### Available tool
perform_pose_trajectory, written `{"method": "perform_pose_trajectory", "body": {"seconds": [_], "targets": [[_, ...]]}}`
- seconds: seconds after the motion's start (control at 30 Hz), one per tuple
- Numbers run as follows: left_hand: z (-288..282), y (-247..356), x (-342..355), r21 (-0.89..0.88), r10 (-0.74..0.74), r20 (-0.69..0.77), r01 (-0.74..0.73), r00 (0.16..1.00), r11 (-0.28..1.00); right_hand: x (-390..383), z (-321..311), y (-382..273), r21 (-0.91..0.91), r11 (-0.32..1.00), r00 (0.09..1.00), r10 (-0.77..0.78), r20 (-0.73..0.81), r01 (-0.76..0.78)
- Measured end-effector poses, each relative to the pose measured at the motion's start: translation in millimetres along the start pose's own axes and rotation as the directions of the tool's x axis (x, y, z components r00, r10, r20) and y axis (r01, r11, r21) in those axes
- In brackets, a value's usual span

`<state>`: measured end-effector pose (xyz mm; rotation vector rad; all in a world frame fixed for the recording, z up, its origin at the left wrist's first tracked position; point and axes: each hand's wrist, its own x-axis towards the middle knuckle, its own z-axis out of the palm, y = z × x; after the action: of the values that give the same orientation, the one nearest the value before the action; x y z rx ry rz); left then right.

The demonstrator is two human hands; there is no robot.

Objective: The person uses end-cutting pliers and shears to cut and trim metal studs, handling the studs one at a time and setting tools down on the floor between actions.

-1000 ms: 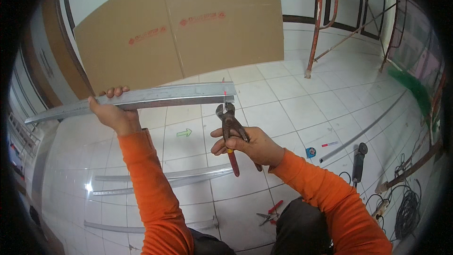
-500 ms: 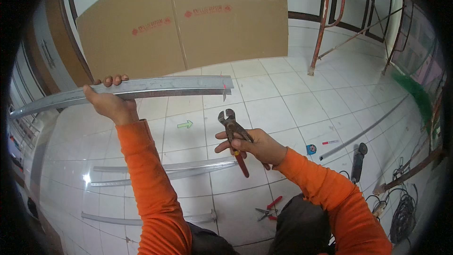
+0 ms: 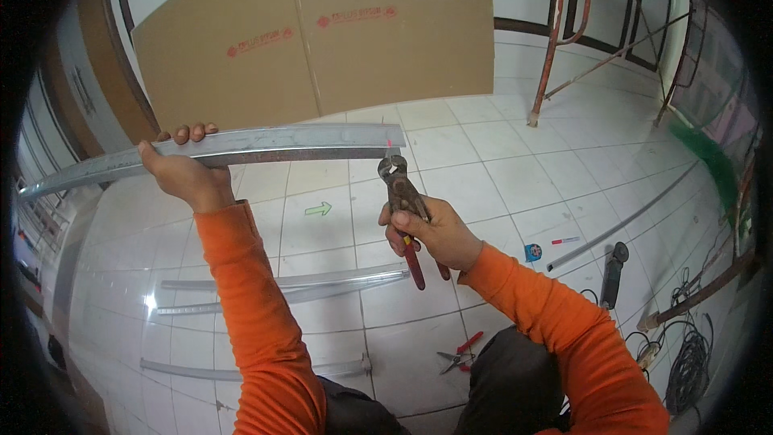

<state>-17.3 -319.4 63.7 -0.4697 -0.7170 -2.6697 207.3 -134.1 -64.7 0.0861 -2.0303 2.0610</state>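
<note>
While the left hand (image 3: 189, 181) supports the long metal channel (image 3: 298, 141) above the tiled floor (image 3: 475, 185), the right hand (image 3: 443, 234) presents the pincers (image 3: 403, 197) to its right end. The left hand is closed around the channel, fingers over the far edge, thumb on the near side. The right hand is wrapped around the pincers' handles, which stand slightly apart. The jaws are at the channel's near edge, by the pink mark (image 3: 390, 144); whether they grip metal cannot be determined.

For good control, brace the channel against twisting, seat the jaws squarely at the mark and squeeze evenly. Fingers should remain clear of the sheet edges.

No container with contents can be identified. The red-handled pliers (image 3: 459, 358) lie loose at near centre; the blue tape measure (image 3: 533, 252) sits on the right.
</note>
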Motion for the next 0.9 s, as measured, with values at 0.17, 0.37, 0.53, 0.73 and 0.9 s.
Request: {"method": "perform_pose_trajectory", "body": {"seconds": [0.17, 0.37, 0.53, 0.73, 0.9], "targets": [[-5.7, -1.1, 8.1, -0.012, -0.044, 0.034, 0.045, 0.998, 0.999, -1.3, 0.5, 7.9, -0.049, 0.992, 0.994, 0.111, -0.024, -0.112], [-17.2, -24.4, 13.3, 0.095, -0.023, 0.119, 0.012, 0.993, 0.995, -12.4, 7.9, 11.2, -0.038, 0.987, 0.968, 0.163, 0.192, -0.159], [-46.3, -53.6, 22.5, 0.205, -0.138, 0.234, 0.090, 0.962, 0.975, -24.8, -4.1, 19.9, 0.159, 0.901, 0.896, 0.355, 0.264, -0.404], [-42.1, 15.2, 52.1, 0.490, 0.165, 0.315, -0.309, 0.935, 0.815, -17.6, -12.8, 5.4, 0.016, 0.995, 0.966, 0.096, -0.241, -0.095], [-22.6, 42.6, 30.2, 0.757, 0.153, 0.271, -0.309, 0.950, 0.576, 8.3, -22.0, -45.8, -0.378, 0.921, 0.825, -0.282, -0.490, 0.090]]}}
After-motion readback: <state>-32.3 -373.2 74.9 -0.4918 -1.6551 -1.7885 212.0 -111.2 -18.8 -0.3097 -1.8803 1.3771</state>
